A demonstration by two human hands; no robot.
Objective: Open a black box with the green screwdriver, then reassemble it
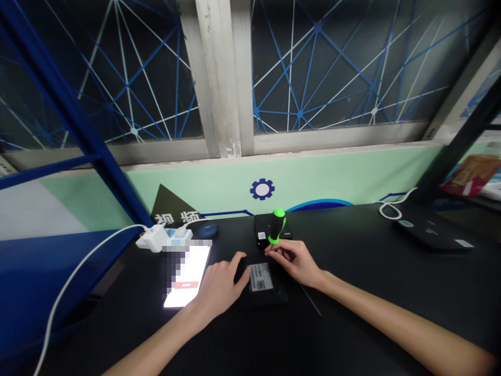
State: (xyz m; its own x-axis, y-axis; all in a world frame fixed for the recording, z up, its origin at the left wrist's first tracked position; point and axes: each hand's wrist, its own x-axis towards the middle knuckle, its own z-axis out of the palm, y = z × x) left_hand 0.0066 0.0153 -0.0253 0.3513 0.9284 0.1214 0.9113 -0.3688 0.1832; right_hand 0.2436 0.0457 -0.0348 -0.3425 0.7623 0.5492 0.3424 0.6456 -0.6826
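Observation:
A small black box (263, 284) with a white label lies flat on the black table (352, 271). My left hand (221, 284) rests on the box's left edge, fingers curled against it. My right hand (297, 260) pinches the shaft of a screwdriver (276, 225) with a black and green handle. The screwdriver stands upright, its tip down at the box's far edge. A second black box (261, 233) sits just behind the screwdriver.
A lit phone (187, 275) lies left of my left hand. Behind it sit a white charger block (153, 238) with a cable running left and a dark round object (207, 228). At the far right lies a flat black device (432, 230) with a white cable (391, 208).

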